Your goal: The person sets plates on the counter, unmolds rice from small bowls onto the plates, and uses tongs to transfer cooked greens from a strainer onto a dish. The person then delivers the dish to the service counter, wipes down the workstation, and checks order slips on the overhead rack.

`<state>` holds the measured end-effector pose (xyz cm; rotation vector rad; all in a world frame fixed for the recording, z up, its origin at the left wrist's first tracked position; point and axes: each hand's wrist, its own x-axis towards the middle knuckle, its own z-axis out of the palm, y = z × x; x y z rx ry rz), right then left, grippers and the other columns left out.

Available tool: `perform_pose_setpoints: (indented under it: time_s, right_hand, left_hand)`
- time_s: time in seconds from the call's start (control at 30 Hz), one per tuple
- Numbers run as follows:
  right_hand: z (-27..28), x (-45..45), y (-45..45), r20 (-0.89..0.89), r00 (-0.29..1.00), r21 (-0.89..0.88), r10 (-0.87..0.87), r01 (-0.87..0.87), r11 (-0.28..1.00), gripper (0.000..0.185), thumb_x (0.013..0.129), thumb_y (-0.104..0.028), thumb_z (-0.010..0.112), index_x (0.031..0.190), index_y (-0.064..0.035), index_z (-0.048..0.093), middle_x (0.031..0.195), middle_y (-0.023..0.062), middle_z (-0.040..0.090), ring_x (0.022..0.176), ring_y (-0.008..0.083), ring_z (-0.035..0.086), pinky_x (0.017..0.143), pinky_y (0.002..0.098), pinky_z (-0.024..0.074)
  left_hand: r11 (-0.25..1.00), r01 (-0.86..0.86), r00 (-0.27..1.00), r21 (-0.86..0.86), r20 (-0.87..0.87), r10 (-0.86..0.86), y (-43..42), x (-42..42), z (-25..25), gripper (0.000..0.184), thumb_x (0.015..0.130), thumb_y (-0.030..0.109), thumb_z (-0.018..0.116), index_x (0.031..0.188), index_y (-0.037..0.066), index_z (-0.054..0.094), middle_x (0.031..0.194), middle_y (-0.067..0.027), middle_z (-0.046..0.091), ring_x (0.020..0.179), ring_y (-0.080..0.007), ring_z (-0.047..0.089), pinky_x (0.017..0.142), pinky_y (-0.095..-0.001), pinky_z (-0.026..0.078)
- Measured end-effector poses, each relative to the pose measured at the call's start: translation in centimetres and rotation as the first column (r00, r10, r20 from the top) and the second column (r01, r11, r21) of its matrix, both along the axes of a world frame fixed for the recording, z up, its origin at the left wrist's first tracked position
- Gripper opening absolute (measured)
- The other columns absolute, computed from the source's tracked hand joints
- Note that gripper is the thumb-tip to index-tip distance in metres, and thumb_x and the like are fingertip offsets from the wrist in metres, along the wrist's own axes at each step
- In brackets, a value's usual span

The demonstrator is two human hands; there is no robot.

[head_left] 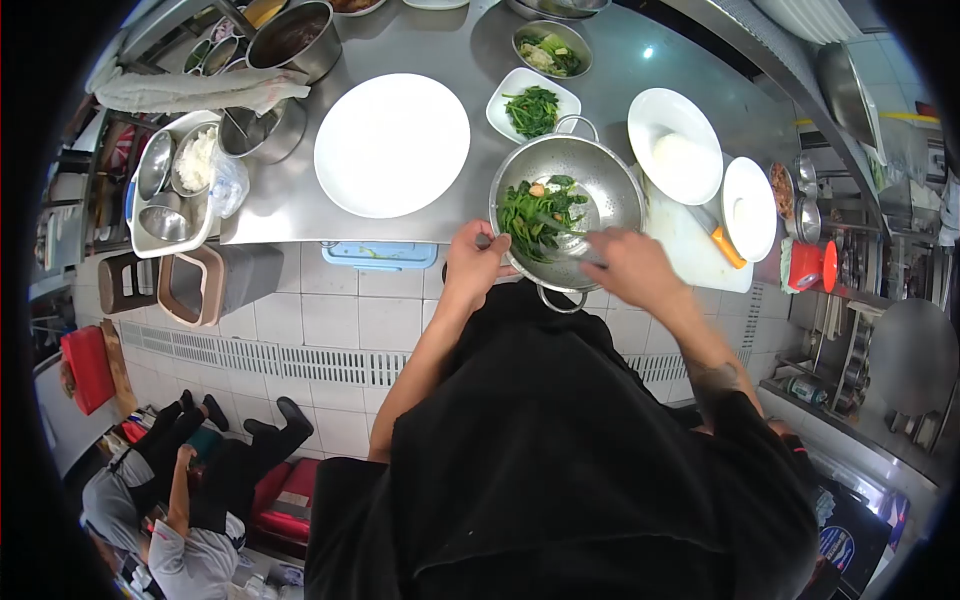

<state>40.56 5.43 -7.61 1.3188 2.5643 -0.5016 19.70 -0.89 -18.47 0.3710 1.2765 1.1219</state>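
Observation:
A steel colander (622, 190) with two loop handles stands at the counter's front edge, holding cooked leafy greens (535, 215) with a few pale brown bits. At its left rim, my left hand (474, 264) is closed, thumb on the rim; a small dark piece shows by the fingers. My right hand (637, 268) is over the right front of the colander, closed on a metal utensil (562, 226) that reaches into the greens. Motion blurs it, so its exact kind is unclear. Behind the colander, a square white dish (495, 115) carries more dark greens.
Left of the colander is a large white plate (392, 145). To the right, white bowls (650, 110) and an orange-handled knife (728, 248) lie around a white cutting board (690, 262). Pots and a tub (150, 240) stand left. Two people (190, 500) are behind at lower left.

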Motion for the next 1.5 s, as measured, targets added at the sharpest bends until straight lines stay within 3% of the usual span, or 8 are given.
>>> perform_pose_setpoints:
  time_s: [0.33,0.4,0.5,0.6,0.8,0.87,0.97,1.5]
  right_hand:
    - [0.4,1.7,1.8,0.124,0.971,0.108,-0.205,0.192,0.975,0.031,0.087,-0.028,0.062,0.092,0.0027,0.063,0.079,0.021,0.066,0.07,0.0365,0.067,0.067,0.045,0.0551]
    - [0.9,2.3,2.3,0.116,0.85,-0.269,-0.514,0.525,0.808,0.034,0.092,-0.026,0.056,0.089,0.007,0.062,0.066,0.0209,0.064,0.058,0.0331,0.066,0.058,0.0412,0.0549]
    - [-0.3,2.2,0.9,0.078,0.638,-0.471,-0.766,0.701,0.535,0.038,0.095,-0.027,0.053,0.083,0.0081,0.06,0.053,0.0156,0.057,0.041,0.0229,0.058,0.042,0.0357,0.0478]
    - [-1.6,0.2,-0.6,-0.028,0.58,-0.591,-0.814,0.647,0.482,0.041,0.097,-0.025,0.047,0.083,0.0115,0.059,0.057,0.0147,0.059,0.045,0.0218,0.062,0.041,0.0351,0.0497]
    - [-3.6,-3.4,-1.3,-0.011,0.687,-0.551,-0.727,0.602,0.577,0.045,0.096,-0.03,0.048,0.085,0.0116,0.06,0.065,0.0236,0.063,0.054,0.0285,0.066,0.051,0.0394,0.0537]
    - [-5.5,-3.2,-1.8,-0.054,0.856,-0.283,-0.514,0.481,0.83,0.041,0.094,-0.03,0.05,0.088,0.0097,0.061,0.073,0.0268,0.064,0.067,0.0372,0.067,0.062,0.0452,0.055]
    - [-4.9,-4.0,-2.2,0.03,0.939,-0.107,-0.342,0.343,0.933,0.039,0.092,-0.031,0.053,0.094,0.0073,0.061,0.077,0.0279,0.065,0.076,0.0439,0.066,0.069,0.0492,0.0541]
    - [-4.5,1.5,-0.1,0.087,0.96,0.218,-0.266,0.242,0.945,0.029,0.088,-0.024,0.059,0.106,-0.0016,0.062,0.073,0.021,0.065,0.066,0.0392,0.065,0.063,0.0485,0.0528]
  left_hand:
    - [1.0,0.007,1.0,-0.013,-0.019,-0.008,-0.3,0.5,0.1,0.014,0.088,0.002,0.058,0.083,0.003,0.045,0.083,-0.0108,0.057,0.073,-0.0173,0.061,0.06,-0.0329,0.062]
    - [1.0,-0.021,1.0,-0.001,-0.006,0.021,-0.5,0.8,0.2,0.016,0.087,0.001,0.059,0.081,0.003,0.044,0.077,-0.0085,0.054,0.069,-0.0147,0.059,0.057,-0.0325,0.062]
    - [0.999,-0.031,0.999,-0.01,0.014,0.031,-0.7,1.0,0.2,0.016,0.087,0.001,0.059,0.081,0.001,0.044,0.088,-0.0098,0.052,0.074,-0.0165,0.06,0.058,-0.0328,0.063]
    - [1.0,-0.016,0.999,0.01,-0.029,0.017,-0.8,1.3,-0.6,0.017,0.087,0.0,0.059,0.079,-0.001,0.044,0.098,-0.0095,0.046,0.081,-0.0191,0.06,0.061,-0.0335,0.064]
    - [1.0,-0.019,1.0,0.012,0.015,0.018,-0.9,1.0,-0.5,0.017,0.087,0.001,0.06,0.079,-0.002,0.045,0.098,-0.0075,0.042,0.085,-0.0202,0.06,0.063,-0.0344,0.065]
    - [1.0,-0.008,1.0,0.016,0.003,0.008,-0.9,1.0,-0.6,0.017,0.087,0.001,0.06,0.079,-0.001,0.045,0.098,-0.007,0.042,0.082,-0.0184,0.058,0.062,-0.034,0.064]
    - [1.0,0.001,1.0,-0.001,-0.001,-0.001,-0.8,0.9,-0.4,0.017,0.086,0.002,0.06,0.078,-0.001,0.045,0.098,-0.0066,0.042,0.079,-0.0168,0.057,0.061,-0.0337,0.064]
    - [1.0,-0.003,1.0,0.019,-0.021,0.004,-1.4,0.7,0.0,0.016,0.087,0.008,0.064,0.085,0.001,0.049,0.097,-0.0091,0.05,0.082,-0.0171,0.06,0.058,-0.0313,0.062]
